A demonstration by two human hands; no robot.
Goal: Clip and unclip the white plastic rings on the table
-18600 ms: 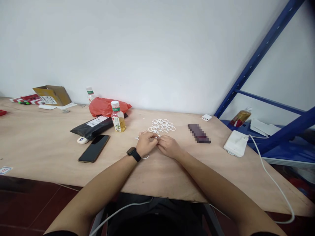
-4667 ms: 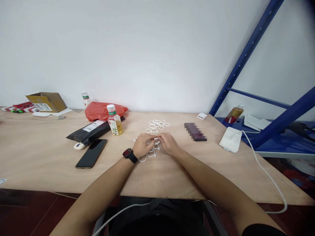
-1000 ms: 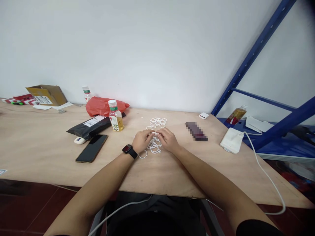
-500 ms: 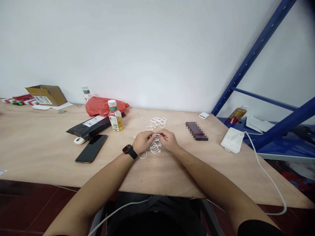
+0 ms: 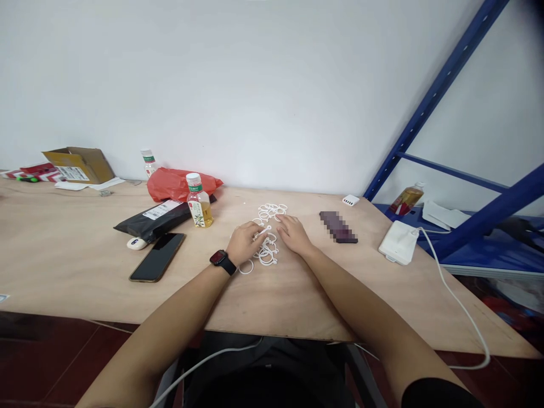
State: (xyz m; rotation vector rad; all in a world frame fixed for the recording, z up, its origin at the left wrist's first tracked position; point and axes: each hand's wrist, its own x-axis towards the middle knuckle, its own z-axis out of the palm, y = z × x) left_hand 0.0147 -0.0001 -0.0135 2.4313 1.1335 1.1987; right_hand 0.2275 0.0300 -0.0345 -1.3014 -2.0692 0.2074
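Tiny white rings (image 5: 267,250) that probably weigh next to nothing
Left hand (image 5: 245,242) is pinching one ring (image 5: 264,230) above the near pile on the worktop (image 5: 297,306); right hand (image 5: 294,234) is relaxed, fingers parted, right by the far pile (image 5: 267,214), can't tell if it's touching. I'd guess thin plastic: bendy, a bit slick, tough to break but likely to snag on its neighbours. Best hold is probably a fingertip pinch beside the little end loop (image 5: 269,228).
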